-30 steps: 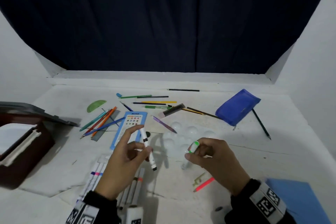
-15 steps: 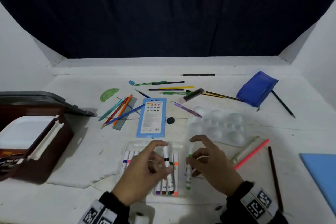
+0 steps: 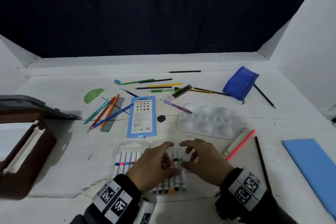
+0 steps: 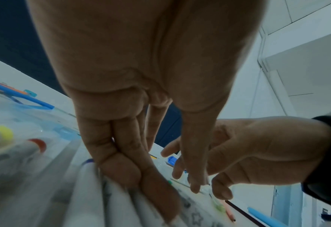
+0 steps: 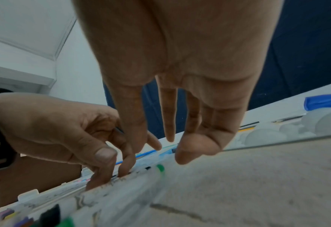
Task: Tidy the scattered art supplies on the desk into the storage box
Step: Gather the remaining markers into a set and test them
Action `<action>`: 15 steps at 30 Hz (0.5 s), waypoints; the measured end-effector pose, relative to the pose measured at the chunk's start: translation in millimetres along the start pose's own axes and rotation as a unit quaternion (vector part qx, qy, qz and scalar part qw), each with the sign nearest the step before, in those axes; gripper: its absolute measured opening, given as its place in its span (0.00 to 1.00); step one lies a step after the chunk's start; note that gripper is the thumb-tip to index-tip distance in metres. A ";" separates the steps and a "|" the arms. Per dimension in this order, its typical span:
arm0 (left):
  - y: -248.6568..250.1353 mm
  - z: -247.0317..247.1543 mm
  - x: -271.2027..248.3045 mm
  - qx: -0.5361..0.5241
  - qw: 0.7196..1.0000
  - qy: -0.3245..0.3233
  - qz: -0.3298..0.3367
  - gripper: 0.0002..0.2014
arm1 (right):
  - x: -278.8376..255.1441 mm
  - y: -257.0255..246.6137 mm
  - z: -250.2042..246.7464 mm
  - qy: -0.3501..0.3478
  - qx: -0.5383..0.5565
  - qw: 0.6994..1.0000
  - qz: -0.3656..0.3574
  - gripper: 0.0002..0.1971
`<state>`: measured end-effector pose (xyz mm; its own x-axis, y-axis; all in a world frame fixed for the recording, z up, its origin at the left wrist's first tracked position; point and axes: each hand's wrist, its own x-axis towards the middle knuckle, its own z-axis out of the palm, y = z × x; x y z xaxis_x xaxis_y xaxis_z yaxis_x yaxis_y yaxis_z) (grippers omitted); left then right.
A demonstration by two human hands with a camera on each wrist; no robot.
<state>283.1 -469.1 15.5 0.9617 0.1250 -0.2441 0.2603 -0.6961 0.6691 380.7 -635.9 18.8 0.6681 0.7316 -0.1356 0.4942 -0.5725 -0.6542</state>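
Head view: both hands hover over the clear marker tray [image 3: 127, 146] near the table's [image 3: 254, 151] front edge. Left wrist view: left hand [image 4: 133, 153], fingers straight, presses the markers [image 4: 79, 199]. Right wrist view: right hand [image 5: 180, 107] released, grasping nothing, above the green marker [image 5: 159, 168].

A makeshift recording booth: a white desk [image 3: 272, 123] walled by white panels [image 3: 309, 45] and a dark curtain [image 3: 163, 14].
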 end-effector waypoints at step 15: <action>-7.1 4.9 8.5 0.281 0.958 0.027 0.056 0.32 | 6.8 -22.3 -3.4 -0.125 -0.229 0.965 -0.029 0.33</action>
<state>289.0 -466.5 5.2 0.9879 0.0521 -0.1464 0.0814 -0.9759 0.2025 376.0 -619.4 35.0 0.5047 0.8015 -0.3207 0.7591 -0.5889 -0.2775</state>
